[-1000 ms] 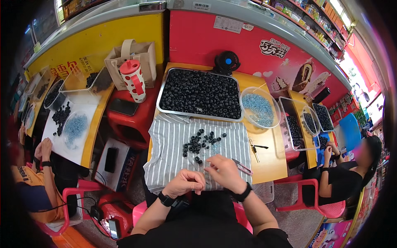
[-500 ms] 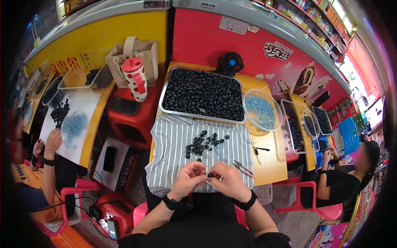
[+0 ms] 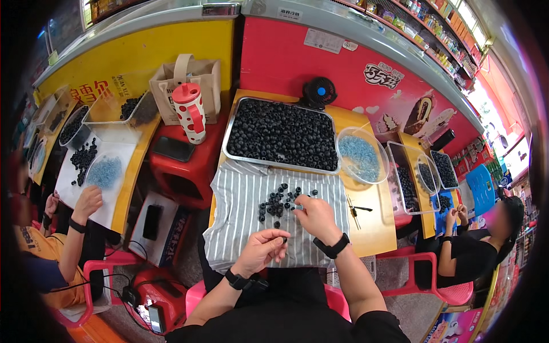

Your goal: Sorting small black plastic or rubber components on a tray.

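My left hand [image 3: 260, 251] is closed in a pinch over the near part of a grey-and-white striped cloth [image 3: 226, 200]. Between its thumb and fingers is a small round black piece [image 3: 284, 240], partly covered by the fingertips. My right hand [image 3: 319, 218] reaches farther out, its fingertips pinched at the right side of a loose pile of small black round pieces [image 3: 275, 204]. What those fingertips hold, if anything, is too small to make out. Tiny clear-blue bits that lay on the cloth are mostly hidden by the right hand.
Beyond the cloth a metal tray [image 3: 280, 163] holds many black pieces. Right of it stands a clear bowl [image 3: 384, 171] of pale blue bits. A thin tool [image 3: 353, 211] lies on the wooden table [image 3: 374, 231]. A small black fan [image 3: 318, 92] stands behind. Co-workers sit on both sides.
My right hand has left the left hand and moved forward to the pile. The left hand keeps the black piece. The small pink-handled snips are now out of sight by my right arm.
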Demonstrator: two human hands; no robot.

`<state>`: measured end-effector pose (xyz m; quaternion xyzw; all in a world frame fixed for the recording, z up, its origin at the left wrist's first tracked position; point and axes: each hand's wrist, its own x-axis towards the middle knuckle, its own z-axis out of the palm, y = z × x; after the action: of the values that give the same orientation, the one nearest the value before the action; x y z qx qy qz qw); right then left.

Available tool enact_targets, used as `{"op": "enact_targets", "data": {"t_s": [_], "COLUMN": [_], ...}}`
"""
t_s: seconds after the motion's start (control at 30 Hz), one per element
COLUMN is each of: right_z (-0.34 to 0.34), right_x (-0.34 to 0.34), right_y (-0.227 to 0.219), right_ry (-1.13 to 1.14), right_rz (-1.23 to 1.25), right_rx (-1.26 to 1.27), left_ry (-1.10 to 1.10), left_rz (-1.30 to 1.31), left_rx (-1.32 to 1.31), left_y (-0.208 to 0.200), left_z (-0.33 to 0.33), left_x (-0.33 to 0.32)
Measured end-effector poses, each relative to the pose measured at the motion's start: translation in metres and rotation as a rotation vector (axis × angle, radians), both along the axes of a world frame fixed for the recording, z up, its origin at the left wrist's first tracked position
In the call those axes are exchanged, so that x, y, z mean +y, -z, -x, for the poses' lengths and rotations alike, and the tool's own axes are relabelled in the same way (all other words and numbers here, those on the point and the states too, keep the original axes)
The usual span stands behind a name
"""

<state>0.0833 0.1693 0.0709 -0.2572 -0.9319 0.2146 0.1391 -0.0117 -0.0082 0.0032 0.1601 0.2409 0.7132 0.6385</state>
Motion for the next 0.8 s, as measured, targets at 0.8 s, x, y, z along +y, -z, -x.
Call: {"op": "enact_targets", "data": {"t_s": [0.8], "right_z": [-0.067], "right_x": [-0.008], "right_y": [0.007], "right_ry": [0.192], "right_rz": [0.042], "right_rx": [0.101], "left_ry": [-0.119], "left_rz": [-0.037], "left_rx": [0.021], "left_y": [0.004], "left_z": [-0.004], "left_x": [0.002]}}
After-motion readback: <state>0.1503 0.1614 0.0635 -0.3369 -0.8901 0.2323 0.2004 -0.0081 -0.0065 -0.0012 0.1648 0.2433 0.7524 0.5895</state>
